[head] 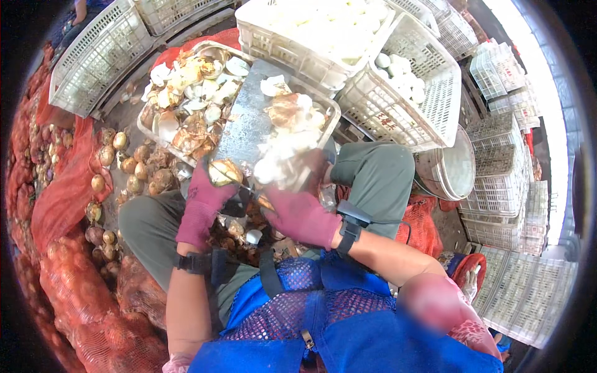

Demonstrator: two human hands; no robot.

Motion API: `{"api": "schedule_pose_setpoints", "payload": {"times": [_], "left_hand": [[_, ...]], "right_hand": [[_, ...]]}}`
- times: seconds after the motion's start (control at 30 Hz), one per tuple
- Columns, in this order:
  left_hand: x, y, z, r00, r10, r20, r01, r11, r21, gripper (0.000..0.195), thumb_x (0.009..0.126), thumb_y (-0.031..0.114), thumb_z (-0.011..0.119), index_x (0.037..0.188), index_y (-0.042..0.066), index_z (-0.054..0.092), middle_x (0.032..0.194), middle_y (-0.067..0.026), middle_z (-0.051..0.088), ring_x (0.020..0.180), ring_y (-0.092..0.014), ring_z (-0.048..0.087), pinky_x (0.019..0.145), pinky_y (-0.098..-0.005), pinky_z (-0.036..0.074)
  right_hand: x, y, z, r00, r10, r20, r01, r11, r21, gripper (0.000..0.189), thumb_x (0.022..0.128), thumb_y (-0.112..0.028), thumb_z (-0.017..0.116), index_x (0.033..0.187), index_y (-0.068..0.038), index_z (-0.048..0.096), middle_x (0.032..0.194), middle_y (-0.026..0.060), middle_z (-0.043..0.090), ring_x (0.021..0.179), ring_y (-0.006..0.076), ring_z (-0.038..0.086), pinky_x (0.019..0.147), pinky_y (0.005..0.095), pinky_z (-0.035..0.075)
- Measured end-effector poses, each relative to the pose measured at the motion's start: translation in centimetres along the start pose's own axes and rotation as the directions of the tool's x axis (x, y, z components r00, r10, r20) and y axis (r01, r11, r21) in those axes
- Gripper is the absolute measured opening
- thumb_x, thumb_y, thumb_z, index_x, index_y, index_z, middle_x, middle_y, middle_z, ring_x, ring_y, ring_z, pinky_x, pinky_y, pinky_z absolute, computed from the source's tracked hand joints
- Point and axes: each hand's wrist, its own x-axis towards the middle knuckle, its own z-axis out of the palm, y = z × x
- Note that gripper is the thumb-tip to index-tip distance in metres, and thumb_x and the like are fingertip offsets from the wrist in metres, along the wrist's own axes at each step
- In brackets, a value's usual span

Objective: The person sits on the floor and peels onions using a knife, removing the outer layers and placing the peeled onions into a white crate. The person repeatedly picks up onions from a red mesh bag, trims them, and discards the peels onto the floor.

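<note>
My left hand (205, 200), in a pink-red glove, holds an unpeeled onion (225, 172) low before me. My right hand (296, 212), gloved alike, is closed on a knife (265, 202) whose thin blade points at the onion; part of the handle is hidden by the glove. Just beyond my hands, a grey metal board (245, 116) lies across a pale plastic tray (333, 126). Onion skins and cut pieces (191, 102) fill the tray's left part. More skins and pale onions, partly washed out by glare, lie on the right.
White crates with peeled onions (303, 58) (401, 116) stand beyond the tray. Loose onions (140, 170) and red mesh sacks (77, 289) lie at left. A bucket (447, 168) and stacked crates (494, 182) stand at right. Another person's arm (80, 11) shows top left.
</note>
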Motion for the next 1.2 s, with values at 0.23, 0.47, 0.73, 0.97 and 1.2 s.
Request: {"api": "schedule_pose_setpoints", "payload": {"times": [0.23, 0.47, 0.73, 0.97, 1.2], "left_hand": [[-0.6, 1.7, -0.5, 0.998, -0.048, 0.034, 0.047, 0.999, 0.016, 0.091, 0.063, 0.019, 0.083, 0.140, -0.001, 0.039, 0.126, -0.0218, 0.057, 0.114, -0.031, 0.059, 0.097, -0.0357, 0.047], [-0.7, 0.9, -0.2, 0.999, 0.039, -0.024, -0.035, 0.992, 0.123, 0.087, 0.065, 0.020, 0.082, 0.138, -0.003, 0.041, 0.127, -0.0235, 0.057, 0.117, -0.034, 0.057, 0.101, -0.0378, 0.045], [-0.9, 1.0, -0.2, 0.999, 0.035, -0.019, -0.033, 0.996, 0.082, 0.081, 0.071, 0.008, 0.076, 0.141, -0.005, 0.037, 0.122, -0.0172, 0.060, 0.109, -0.023, 0.059, 0.095, -0.0328, 0.048], [-1.4, 2.3, -0.4, 0.999, 0.019, 0.044, -0.017, 0.999, -0.046, 0.077, 0.074, 0.005, 0.075, 0.141, -0.004, 0.037, 0.124, -0.0165, 0.059, 0.111, -0.023, 0.058, 0.096, -0.0339, 0.046], [-1.0, 1.5, -0.1, 1.000, -0.001, -0.018, 0.001, 1.000, 0.013, 0.082, 0.074, 0.011, 0.079, 0.142, -0.004, 0.036, 0.124, -0.0157, 0.059, 0.110, -0.023, 0.058, 0.095, -0.0327, 0.047]], "right_hand": [[1.1, -0.5, 0.1, 0.995, 0.080, 0.058, -0.072, 0.989, -0.126, 0.043, 0.096, -0.032, 0.049, 0.119, 0.005, 0.046, 0.085, 0.0198, 0.066, 0.080, 0.0348, 0.067, 0.072, 0.0448, 0.053], [0.6, -0.4, 0.1, 0.999, -0.031, -0.014, 0.030, 0.993, -0.117, 0.044, 0.096, -0.031, 0.049, 0.121, 0.006, 0.046, 0.087, 0.0192, 0.068, 0.082, 0.0345, 0.068, 0.071, 0.0427, 0.053], [0.9, -0.5, 0.6, 0.996, -0.059, -0.074, 0.039, 0.968, -0.246, 0.037, 0.093, -0.021, 0.049, 0.120, 0.005, 0.049, 0.088, 0.0187, 0.069, 0.078, 0.0344, 0.068, 0.065, 0.0435, 0.055], [1.6, 0.6, 0.5, 0.998, -0.015, 0.053, 0.029, 0.961, -0.276, 0.024, 0.093, -0.014, 0.046, 0.110, 0.003, 0.051, 0.086, 0.0179, 0.069, 0.078, 0.0326, 0.070, 0.065, 0.0419, 0.055], [2.8, 3.1, 1.8, 0.997, -0.072, -0.024, 0.063, 0.964, -0.260, 0.022, 0.092, -0.012, 0.048, 0.108, 0.002, 0.051, 0.092, 0.0212, 0.069, 0.084, 0.0322, 0.071, 0.068, 0.0410, 0.055]]}}
